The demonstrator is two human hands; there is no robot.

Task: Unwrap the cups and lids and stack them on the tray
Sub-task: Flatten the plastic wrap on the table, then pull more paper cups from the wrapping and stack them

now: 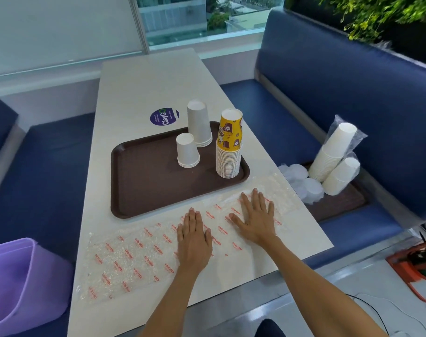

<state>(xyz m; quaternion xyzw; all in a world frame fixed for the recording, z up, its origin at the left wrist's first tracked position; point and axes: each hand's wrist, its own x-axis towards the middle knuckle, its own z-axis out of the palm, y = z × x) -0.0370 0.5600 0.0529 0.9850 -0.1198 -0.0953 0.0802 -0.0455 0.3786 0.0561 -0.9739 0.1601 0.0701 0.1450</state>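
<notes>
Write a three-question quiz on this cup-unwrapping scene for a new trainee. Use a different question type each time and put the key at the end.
1. True or false: the left hand and the right hand both lie flat, fingers straight, on the printed plastic wrapper.
2. Counting the yellow stack, how many cup stacks stand on the brown tray? A) one B) three C) five
3. Fill in: the still-wrapped white cups lie on the bench to the person's ____.

Key: 1 true; 2 B; 3 right.
</notes>
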